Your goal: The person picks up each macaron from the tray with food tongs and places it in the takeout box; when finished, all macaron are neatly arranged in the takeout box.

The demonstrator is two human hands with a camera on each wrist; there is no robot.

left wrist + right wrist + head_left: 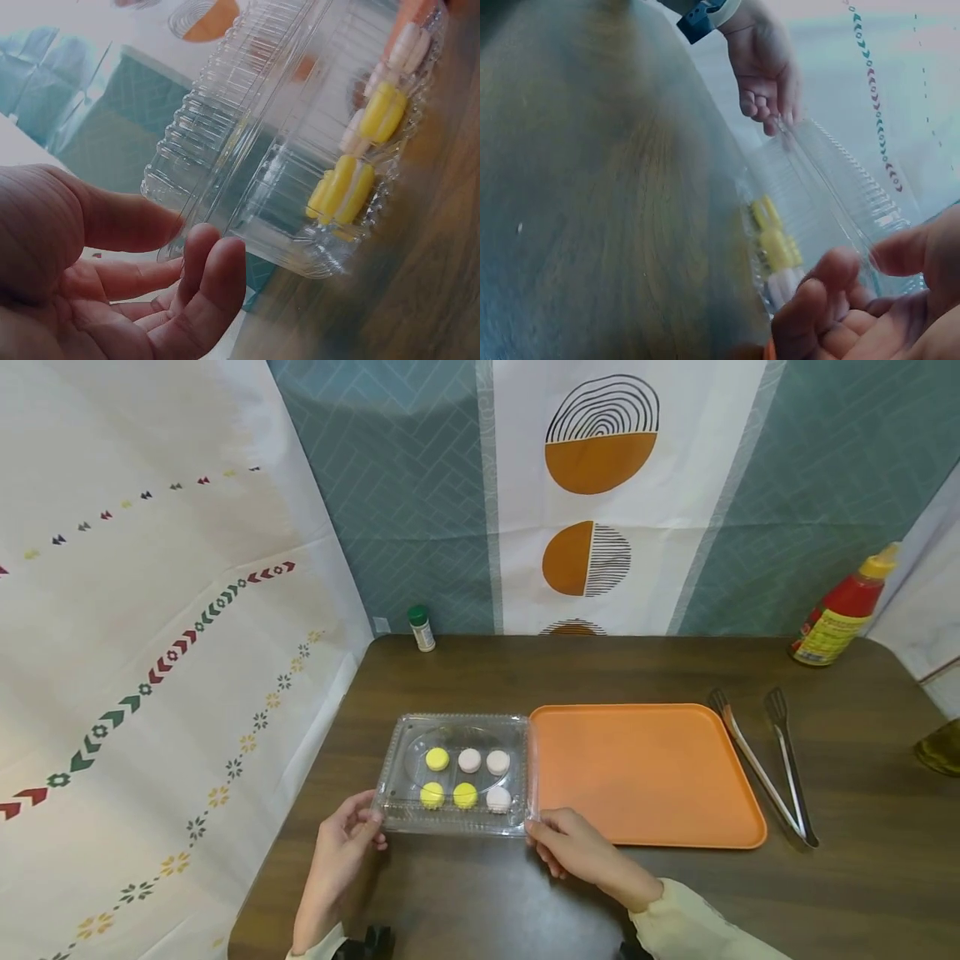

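A clear plastic clamshell container (465, 823) sits left of the orange tray, its lid down over the base. Inside are three yellow macarons (465, 795) and three pale pinkish-white macarons (498, 763); the left wrist view shows their sandwiched layers. My left hand (347, 839) pinches the container's rim at the front left corner between thumb and fingers. At the front right corner, my right hand (573, 850) pinches the same rim, thumb on top and fingers curled beneath. In the right wrist view, both hands are seen along the container's front edge.
The orange tray (637, 777) lies right beside the container. Metal tongs (780, 785) rest opened out at the tray's right edge. A red sauce bottle (840, 610) with a yellow cap and a green-capped shaker (422, 628) stand at the back. A dark glass object (941, 748) is at the right.
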